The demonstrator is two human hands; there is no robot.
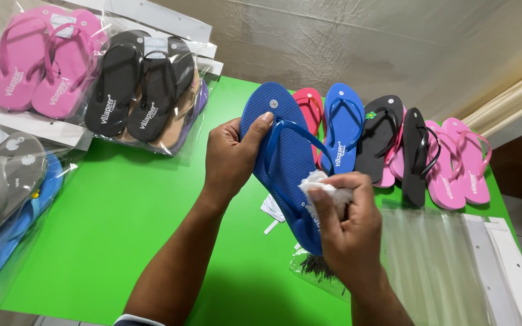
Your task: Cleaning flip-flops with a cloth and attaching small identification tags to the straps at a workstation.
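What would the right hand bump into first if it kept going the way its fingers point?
The right hand, pinching a white cloth, points up-left across the blue flip-flop. Going straight on, it would probably meet the left hand gripping that sandal's edge, though depth is hard to judge.

- One blue flip-flop (285, 163) is held up over the green table (128, 229); it serves as the landmark.
- Two hands are on it: the left hand (229, 158) and the right hand (347, 224).
- One white cloth (324, 188) lies against its sole.
- Right of it, loose flip-flops lie in a row: one red (309, 108), one blue (344, 124), two black (380, 139), and about four pink (459, 163), partly overlapped.
- Far left of it, four clear bags hold pairs: one pink pair (46, 60), one black pair (140, 87), one grey pair (1, 181), one blue pair (13, 235).
- Below right of it lie empty clear bags (436, 259); their number cannot be told.
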